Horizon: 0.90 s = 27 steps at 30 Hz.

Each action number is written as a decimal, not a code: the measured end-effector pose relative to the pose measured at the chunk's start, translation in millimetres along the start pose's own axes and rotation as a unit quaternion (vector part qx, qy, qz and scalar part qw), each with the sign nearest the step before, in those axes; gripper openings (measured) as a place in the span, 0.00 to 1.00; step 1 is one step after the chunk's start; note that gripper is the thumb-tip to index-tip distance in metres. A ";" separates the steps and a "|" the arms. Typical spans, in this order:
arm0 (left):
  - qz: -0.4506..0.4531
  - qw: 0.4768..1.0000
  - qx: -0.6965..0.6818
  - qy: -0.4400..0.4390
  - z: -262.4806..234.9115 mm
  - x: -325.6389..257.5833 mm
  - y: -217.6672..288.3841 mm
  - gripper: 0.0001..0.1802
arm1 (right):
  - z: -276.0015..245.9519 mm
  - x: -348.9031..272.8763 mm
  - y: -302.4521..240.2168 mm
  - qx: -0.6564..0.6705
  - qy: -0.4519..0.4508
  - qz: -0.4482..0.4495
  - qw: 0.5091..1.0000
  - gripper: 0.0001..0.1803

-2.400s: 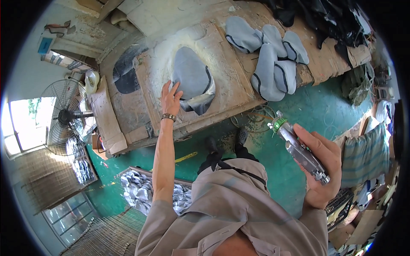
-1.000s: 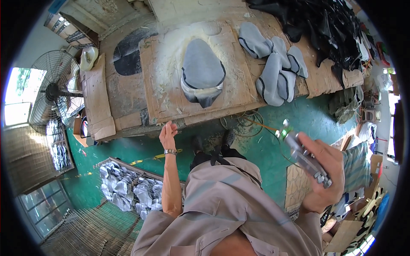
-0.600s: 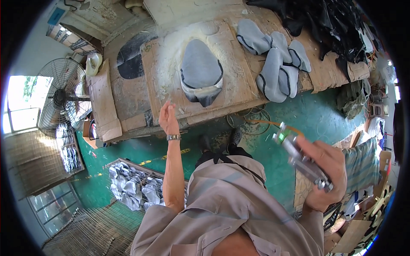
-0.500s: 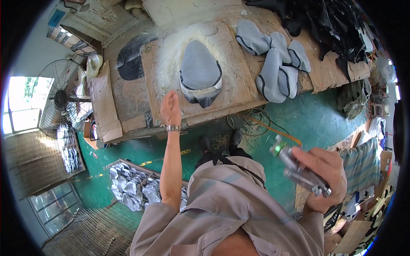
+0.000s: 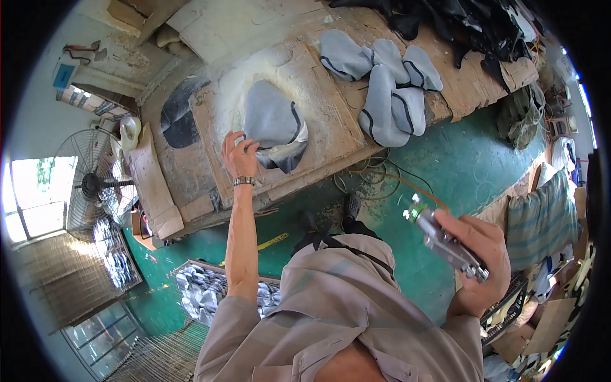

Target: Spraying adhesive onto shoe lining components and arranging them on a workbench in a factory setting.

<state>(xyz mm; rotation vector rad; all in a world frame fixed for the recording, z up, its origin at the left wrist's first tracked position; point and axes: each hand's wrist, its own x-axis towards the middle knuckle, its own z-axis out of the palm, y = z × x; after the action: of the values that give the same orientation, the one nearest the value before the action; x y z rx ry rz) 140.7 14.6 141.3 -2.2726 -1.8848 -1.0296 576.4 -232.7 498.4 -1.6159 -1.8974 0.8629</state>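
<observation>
A grey bicycle-saddle-shaped cover point(image 5: 270, 114) with black edging and a pale lining lies on a dusted cardboard sheet on the bench. My left hand point(image 5: 240, 158), with a metal watch on the wrist, has its bent fingers and thumb at the cover's near left edge and appears to pinch it. Off to the right, clear of the bench, my right hand point(image 5: 480, 258) is wrapped round a metal spray gun point(image 5: 442, 239) with a green ring near its nozzle. An orange hose point(image 5: 407, 181) shows behind the gun. My right palm hides part of the gun's handle.
Several similar grey covers point(image 5: 382, 105) lie together farther right on the bench. Beyond them is a heap of black pieces point(image 5: 439, 25). A large fan point(image 5: 92, 184) stands at the left. Below the bench, a rack of grey pieces point(image 5: 200, 293) stands on the green floor point(image 5: 458, 165).
My left hand has moved up to the near left edge of the cover. The spray gun stays in my right hand at about the same place. The view has turned slightly.
</observation>
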 end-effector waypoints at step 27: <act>0.163 0.977 -0.055 0.124 -28.3 141.6 236.0 0.11 | 38.6 -57.5 100.2 0.106 0.116 0.053 0.986 0.40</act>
<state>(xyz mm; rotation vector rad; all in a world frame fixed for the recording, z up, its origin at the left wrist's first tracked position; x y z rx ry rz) 343.3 62.0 323.6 -2.2767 -1.3383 -1.3141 625.3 -285.5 400.1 -1.6188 -1.5190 0.8469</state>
